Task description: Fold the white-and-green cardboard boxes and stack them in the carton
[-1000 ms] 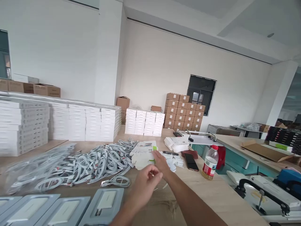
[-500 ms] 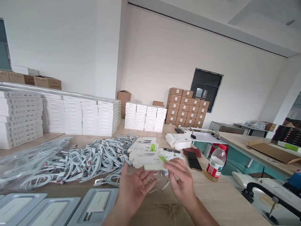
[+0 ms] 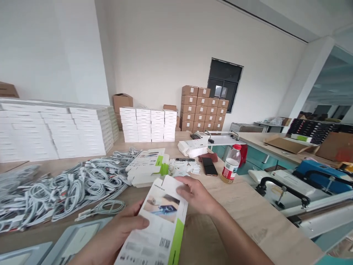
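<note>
- The white cardboard packaging sleeve (image 3: 162, 224) bore a QR code (image 3: 164, 243) and a green strip (image 3: 175, 241); its small heading was too blurred to read reliably.
- The left hand (image 3: 120, 230) gripped its lower edge, thumb across the front.
- The right hand (image 3: 194, 195) grasped its upper corner.
- The sleeve stood tilted between both hands, above the wooden table (image 3: 256, 209).
- Stacked flat sleeves (image 3: 145, 168) lay beyond, beside coiled white cables (image 3: 79, 187).

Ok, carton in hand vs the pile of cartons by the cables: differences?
The held carton is single, lifted and tilted between the left hand and right hand; the pile of cartons is several, resting on the table. The held carton shows its whole printed face; the pile overlaps loosely. Both are white card with a green strip.
</note>
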Demonstrator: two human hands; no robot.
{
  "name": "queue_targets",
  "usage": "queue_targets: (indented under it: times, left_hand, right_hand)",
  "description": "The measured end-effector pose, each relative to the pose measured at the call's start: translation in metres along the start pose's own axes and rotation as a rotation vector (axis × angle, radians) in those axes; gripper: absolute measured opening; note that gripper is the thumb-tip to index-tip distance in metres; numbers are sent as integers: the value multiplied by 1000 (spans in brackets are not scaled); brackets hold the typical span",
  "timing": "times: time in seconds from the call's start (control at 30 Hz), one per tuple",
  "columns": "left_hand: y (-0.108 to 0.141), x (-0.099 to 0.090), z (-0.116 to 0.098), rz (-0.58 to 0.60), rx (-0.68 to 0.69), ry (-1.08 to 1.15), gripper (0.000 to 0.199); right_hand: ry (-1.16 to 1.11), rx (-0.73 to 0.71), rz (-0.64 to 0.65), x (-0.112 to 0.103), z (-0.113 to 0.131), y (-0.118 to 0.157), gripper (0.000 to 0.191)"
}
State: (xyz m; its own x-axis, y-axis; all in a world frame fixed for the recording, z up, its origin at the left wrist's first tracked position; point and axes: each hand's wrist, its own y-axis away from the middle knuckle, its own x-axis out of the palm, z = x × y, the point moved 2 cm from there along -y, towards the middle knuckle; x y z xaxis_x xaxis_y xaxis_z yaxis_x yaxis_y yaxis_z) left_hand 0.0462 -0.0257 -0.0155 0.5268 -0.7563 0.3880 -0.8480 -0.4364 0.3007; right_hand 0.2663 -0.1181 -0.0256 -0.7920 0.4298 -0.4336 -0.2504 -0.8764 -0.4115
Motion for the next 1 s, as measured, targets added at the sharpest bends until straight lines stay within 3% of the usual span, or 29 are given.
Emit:
queue_targets:
  times: [0.07, 0.23, 0.5, 0.63, 0.73, 0.9, 1.0]
  left_hand:
    - [-3, 2, 3, -7, -15, -59, 60]
    - [-13, -6, 3, -31, 58, -340, 51]
    - [-20, 1, 9, -122, 126, -832, 19]
    - [-15, 5, 6, -70, 136, -899, 15]
    - [-11, 6, 2, -16, 127, -897, 15]
    - [-8, 5, -2, -30, 113, -894, 14]
    - [-7, 5, -1, -21, 117, -886, 13]
  right_hand:
    - [-69, 57, 140, 3, 1, 1, 31]
    - [-23, 71, 298, 17, 11, 8, 20]
    - [217, 127, 330, 32, 8, 14, 22]
    - [-164, 312, 513, 33, -2, 12, 20]
    - [-436, 517, 550, 31, -11, 9, 21]
    - [-577, 627, 649, 39, -26, 15, 44]
    - [-576, 648, 726, 45, -33, 20, 44]
